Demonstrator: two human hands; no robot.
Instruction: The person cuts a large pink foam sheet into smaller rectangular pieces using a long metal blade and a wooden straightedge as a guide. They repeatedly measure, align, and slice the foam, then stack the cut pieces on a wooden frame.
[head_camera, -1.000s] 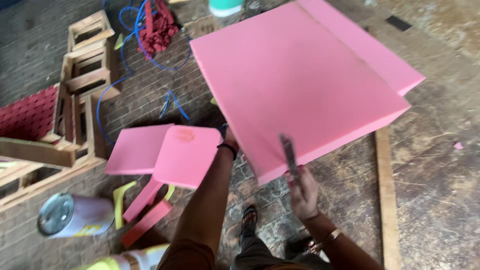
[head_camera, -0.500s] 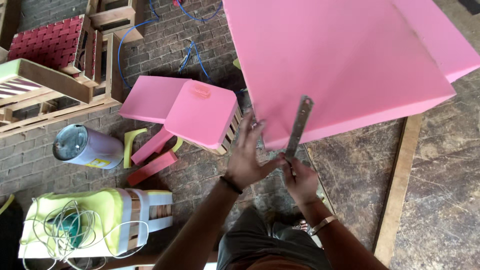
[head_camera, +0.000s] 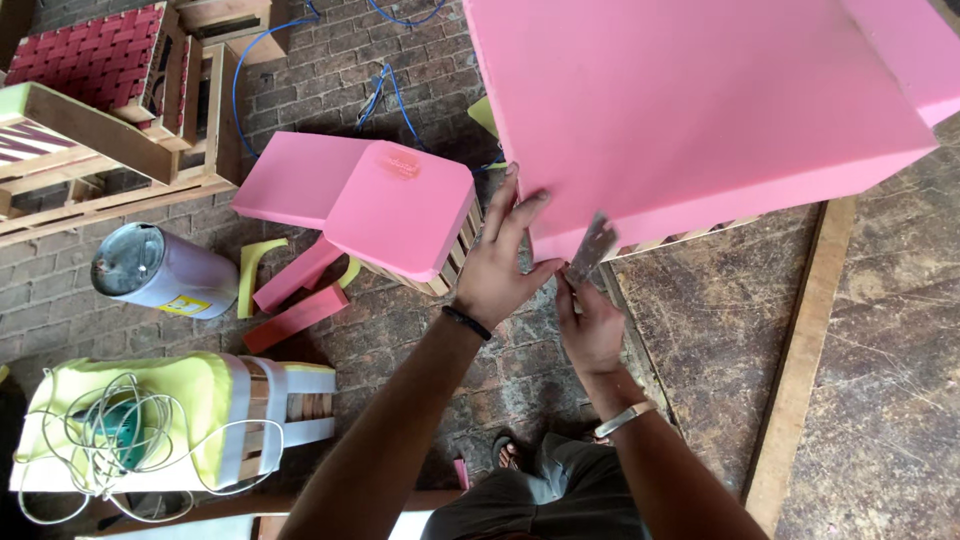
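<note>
Foam slab (head_camera: 700, 110), big and pink, lies on a slatted wooden frame (head_camera: 690, 238), and we work at its near corner. Our left hand (head_camera: 500, 270) lies spread, fingers flat on the top face just beside the corner. Our right hand (head_camera: 592, 325) pinches a thin metal blade (head_camera: 592, 250), its tip against the side face close beside the left fingers. We judge the slab light, soft and springy, so it will sag if lifted by one edge; pressing flat near the blade steadies it best. A smaller foam-topped stool (head_camera: 405, 210) stands left of the left hand.
</note>
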